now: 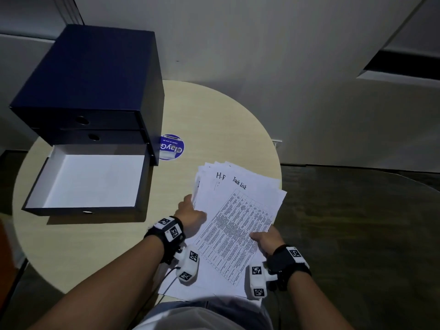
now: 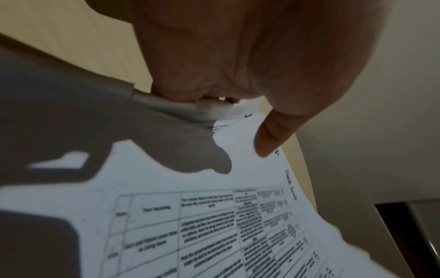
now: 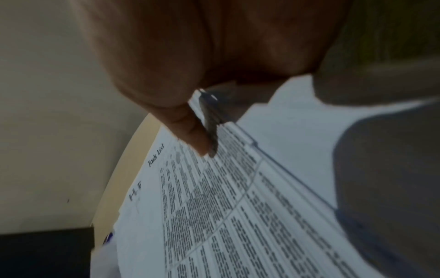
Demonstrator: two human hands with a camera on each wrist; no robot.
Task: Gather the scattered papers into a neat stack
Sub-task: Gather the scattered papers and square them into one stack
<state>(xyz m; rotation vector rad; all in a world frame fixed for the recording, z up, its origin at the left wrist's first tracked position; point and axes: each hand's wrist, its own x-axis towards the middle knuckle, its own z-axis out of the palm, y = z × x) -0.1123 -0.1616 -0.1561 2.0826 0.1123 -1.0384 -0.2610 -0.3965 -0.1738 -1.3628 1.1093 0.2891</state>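
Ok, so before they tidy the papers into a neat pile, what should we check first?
1. Left hand holds the papers at their left edge: ok.
2. Right hand grips the right edge, thumb on top: ok.
3. Sheets lined up: not ok, the far corners fan out unevenly.
4. All papers gathered: cannot tell, but none lie loose elsewhere on the table.
5. Stack fully on the table: not ok, its near end hangs over the edge.
6. Bottom drawer of the blue box open and empty: ok.
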